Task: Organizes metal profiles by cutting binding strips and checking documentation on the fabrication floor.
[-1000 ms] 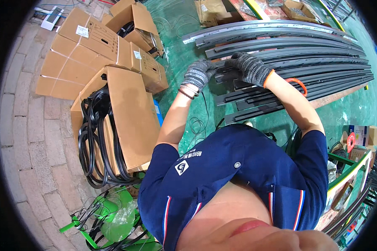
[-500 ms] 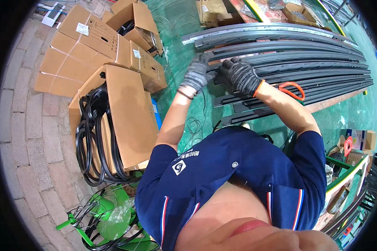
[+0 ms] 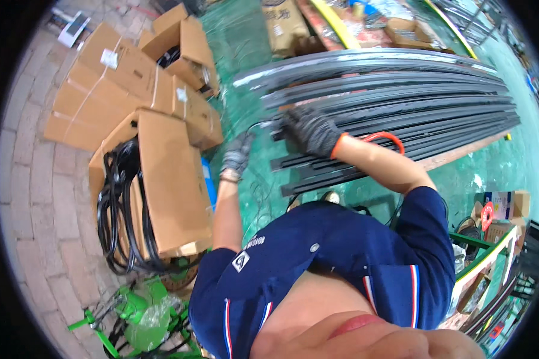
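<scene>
Long dark grey profiles [image 3: 413, 102] lie side by side, their near ends pointing toward my hands. My right hand [image 3: 312, 131], in a grey knit glove with an orange cuff, is closed at the profile ends; what its fingers hold is hidden. My left hand [image 3: 238, 154], in a matching glove, is off to the left over the green floor, fingers bunched together and blurred. A thin dark strip [image 3: 259, 125] runs from its fingertips toward my right hand. An orange loop handle [image 3: 389, 139] rests on the profiles behind my right forearm.
Left of me stand cardboard boxes [image 3: 176, 173], the nearest with black rubber coils [image 3: 123, 209] hanging out. Green metal equipment [image 3: 147, 311] is at lower left. A small open carton [image 3: 407, 33] sits beyond the profiles. A green-and-white frame [image 3: 488, 263] stands at right.
My left hand has moved left and toward me, away from the profiles, stretching the thin strip between the hands. My right hand stays at the profile ends. The whole view has shifted slightly.
</scene>
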The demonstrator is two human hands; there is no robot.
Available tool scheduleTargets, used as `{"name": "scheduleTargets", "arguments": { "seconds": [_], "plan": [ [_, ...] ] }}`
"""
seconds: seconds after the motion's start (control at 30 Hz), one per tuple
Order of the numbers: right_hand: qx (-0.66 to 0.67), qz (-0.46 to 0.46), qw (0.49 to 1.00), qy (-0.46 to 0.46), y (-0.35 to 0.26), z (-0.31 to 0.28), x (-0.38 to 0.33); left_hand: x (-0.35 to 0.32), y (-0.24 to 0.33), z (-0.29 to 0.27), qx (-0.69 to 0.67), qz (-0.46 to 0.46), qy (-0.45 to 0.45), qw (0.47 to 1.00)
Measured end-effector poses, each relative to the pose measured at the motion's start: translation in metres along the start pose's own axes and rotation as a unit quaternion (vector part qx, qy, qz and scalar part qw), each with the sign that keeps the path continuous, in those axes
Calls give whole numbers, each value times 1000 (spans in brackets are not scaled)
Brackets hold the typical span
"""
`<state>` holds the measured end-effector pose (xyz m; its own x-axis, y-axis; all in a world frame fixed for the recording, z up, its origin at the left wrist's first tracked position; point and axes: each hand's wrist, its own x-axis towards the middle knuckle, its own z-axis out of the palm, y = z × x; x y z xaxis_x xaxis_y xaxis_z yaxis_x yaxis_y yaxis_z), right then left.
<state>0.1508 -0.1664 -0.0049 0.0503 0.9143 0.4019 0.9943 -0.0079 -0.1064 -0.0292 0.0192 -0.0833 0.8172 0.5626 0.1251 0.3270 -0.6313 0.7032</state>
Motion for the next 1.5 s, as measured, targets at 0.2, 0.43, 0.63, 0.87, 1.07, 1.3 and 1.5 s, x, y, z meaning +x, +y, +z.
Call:
{"name": "scheduleTargets", "arguments": {
  "seconds": [0.2, 0.43, 0.63, 0.87, 1.07, 1.3, 1.5],
  "plan": [
    [-30, 62, 997, -19, 9, 1, -12, 31, 28, -21, 237, 71, -2, 969],
    [-30, 159, 984, -73, 52, -25, -33, 42, 63, -27, 262, 65, -52, 962],
    [-12, 42, 999, 14, 8, -23, -23, 40, 54, -43, 282, 39, -95, 954],
    [-82, 93, 989, -74, -12, -18, -15, 40, 43, -48, 304, 76, -95, 945],
    [-104, 63, 989, -87, -19, -12, -1, 34, 46, -61, 256, 96, -79, 959],
    [-112, 116, 983, -92, -19, -12, 1, 26, 53, -61, 58, 167, -44, 983],
    [-195, 86, 949, -230, 2, -48, -12, 27, 59, -46, 151, 160, -60, 974]
  ]
}}
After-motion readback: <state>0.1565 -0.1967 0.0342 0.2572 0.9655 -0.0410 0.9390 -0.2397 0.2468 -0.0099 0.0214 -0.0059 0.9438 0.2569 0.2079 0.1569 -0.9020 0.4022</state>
